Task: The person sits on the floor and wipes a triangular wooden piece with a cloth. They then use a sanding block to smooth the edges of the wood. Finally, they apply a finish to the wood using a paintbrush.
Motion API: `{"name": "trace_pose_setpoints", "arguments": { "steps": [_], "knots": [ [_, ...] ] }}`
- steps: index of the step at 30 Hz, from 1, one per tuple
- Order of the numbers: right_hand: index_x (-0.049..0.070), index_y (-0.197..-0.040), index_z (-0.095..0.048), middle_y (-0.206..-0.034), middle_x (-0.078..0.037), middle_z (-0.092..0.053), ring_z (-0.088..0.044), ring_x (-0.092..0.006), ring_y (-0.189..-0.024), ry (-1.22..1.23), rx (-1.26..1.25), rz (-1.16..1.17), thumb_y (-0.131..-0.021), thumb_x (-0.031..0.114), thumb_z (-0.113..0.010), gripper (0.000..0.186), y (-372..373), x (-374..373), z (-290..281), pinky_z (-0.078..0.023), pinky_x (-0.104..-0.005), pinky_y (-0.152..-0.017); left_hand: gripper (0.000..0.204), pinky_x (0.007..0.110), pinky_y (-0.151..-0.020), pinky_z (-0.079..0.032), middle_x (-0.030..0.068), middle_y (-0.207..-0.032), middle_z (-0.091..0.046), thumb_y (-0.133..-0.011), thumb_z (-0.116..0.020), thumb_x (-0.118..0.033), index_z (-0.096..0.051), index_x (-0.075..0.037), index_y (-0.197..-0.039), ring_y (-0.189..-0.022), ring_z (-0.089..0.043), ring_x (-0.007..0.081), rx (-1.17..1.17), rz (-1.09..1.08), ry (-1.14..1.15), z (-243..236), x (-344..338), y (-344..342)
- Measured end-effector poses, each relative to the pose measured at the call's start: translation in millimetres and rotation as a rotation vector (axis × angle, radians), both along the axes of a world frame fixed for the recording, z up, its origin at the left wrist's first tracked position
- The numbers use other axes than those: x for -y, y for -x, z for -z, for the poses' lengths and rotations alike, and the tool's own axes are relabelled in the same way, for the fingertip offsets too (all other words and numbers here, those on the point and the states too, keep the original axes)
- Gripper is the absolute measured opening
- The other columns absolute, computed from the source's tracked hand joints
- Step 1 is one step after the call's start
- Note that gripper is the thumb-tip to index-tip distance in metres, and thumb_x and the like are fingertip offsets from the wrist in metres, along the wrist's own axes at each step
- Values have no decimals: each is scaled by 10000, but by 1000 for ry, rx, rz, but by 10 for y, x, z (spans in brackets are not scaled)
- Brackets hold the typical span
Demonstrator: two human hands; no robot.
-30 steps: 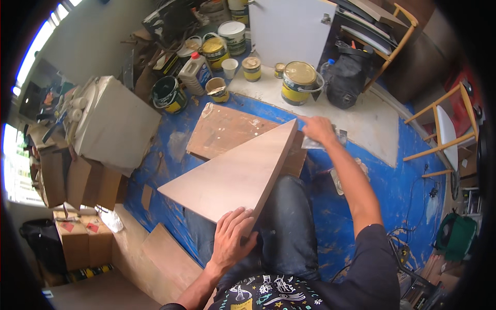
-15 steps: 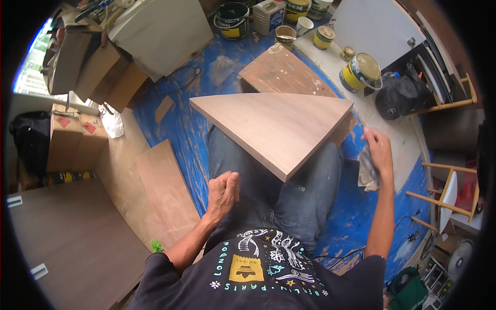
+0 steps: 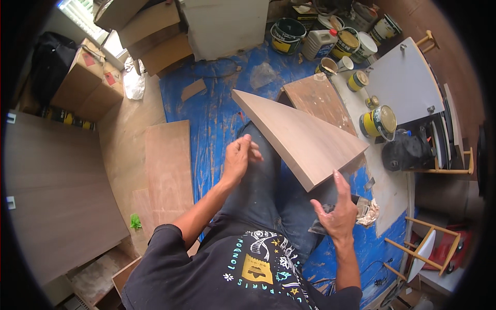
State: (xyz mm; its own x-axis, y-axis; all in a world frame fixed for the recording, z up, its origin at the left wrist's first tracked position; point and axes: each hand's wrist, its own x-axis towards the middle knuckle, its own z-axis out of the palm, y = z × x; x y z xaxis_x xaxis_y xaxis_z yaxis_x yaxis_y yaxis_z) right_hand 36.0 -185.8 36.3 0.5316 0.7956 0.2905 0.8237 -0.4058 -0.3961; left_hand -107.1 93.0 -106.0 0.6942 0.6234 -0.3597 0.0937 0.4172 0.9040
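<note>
A thick pale wooden triangular panel (image 3: 305, 139) lies tilted across my knees, beside a paint-spotted brown board (image 3: 315, 98). My left hand (image 3: 241, 161) hangs just left of the panel's long near edge, fingers loosely bent and apart, nothing visible in it. My right hand (image 3: 337, 212) is open below the panel's near right corner, thumb and forefinger spread, whitish residue on them; its index tip is at or very near the edge, contact unclear. Behind that hand lie dark material and a crumpled pale cloth (image 3: 368, 211).
Blue sheeting (image 3: 201, 93) covers the floor. Paint buckets (image 3: 377, 124) and a black bag (image 3: 405, 155) line the right side, a wooden chair (image 3: 423, 248) lower right. A thin plywood sheet (image 3: 168, 160) lies left, beside a large dark panel (image 3: 57, 191); stacked cardboard (image 3: 77, 93) stands farther back.
The view has swung left. The triangular panel has turned clockwise. My left hand has risen from a fist into loosely bent fingers; my right hand has moved in toward the panel's near corner and spread.
</note>
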Motion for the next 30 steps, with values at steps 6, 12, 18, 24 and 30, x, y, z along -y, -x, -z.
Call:
{"name": "trace_pose_setpoints", "arguments": {
  "steps": [6, 12, 18, 24, 30],
  "knots": [
    [88, -1499, -539, -1447, -121, -672, -755, -326, -909, 211, 94, -12, -647, 79, -936, 940, -31, -252, 152, -593, -403, -724, 719, 404, -987, -582, 255, -1464, -588, -979, -797, -261, -419, 56, -1502, -1229, -675, 305, -219, -254, -546, 1097, -733, -144],
    [110, -1267, -699, -1314, -78, -751, -763, -295, -893, 162, 214, -169, -620, 80, -913, 682, -198, -336, 161, -581, -386, -734, 1228, 493, -1155, -489, 322, -1578, -444, -690, -1031, -384, -310, 87, -1564, -1411, -559, 383, -403, -174, -541, 1844, -1321, -560],
    [145, -1250, -733, -1011, -147, -793, -761, -359, -809, -53, 199, -81, -717, 146, -847, 545, -956, -756, -326, -612, -426, -733, 1198, 506, -1193, -451, 261, -1548, -526, -685, -1046, -359, -363, 78, -1567, -1479, -501, 385, 30, -57, -138, 1632, -1336, -1186],
    [116, -1203, -775, -935, -134, -804, -781, -257, -762, 20, 15, -100, -773, 240, -866, 457, -1434, -944, -745, -609, -352, -732, 1056, 505, -1190, -418, 178, -1591, -526, -792, -956, -468, -410, -61, -1600, -1504, -474, 342, 17, 80, 19, 1469, -1309, -1375],
    [-74, -1233, -731, -1071, -65, -770, -687, -112, -978, -93, -413, -127, -850, 58, -884, 433, -1510, -853, -1204, -561, -293, -894, 822, 569, -1219, -374, 86, -1584, -542, -906, -860, -432, -467, -163, -1577, -1530, -431, 299, 460, 30, 348, 1255, -1171, -1183]
  ]
}}
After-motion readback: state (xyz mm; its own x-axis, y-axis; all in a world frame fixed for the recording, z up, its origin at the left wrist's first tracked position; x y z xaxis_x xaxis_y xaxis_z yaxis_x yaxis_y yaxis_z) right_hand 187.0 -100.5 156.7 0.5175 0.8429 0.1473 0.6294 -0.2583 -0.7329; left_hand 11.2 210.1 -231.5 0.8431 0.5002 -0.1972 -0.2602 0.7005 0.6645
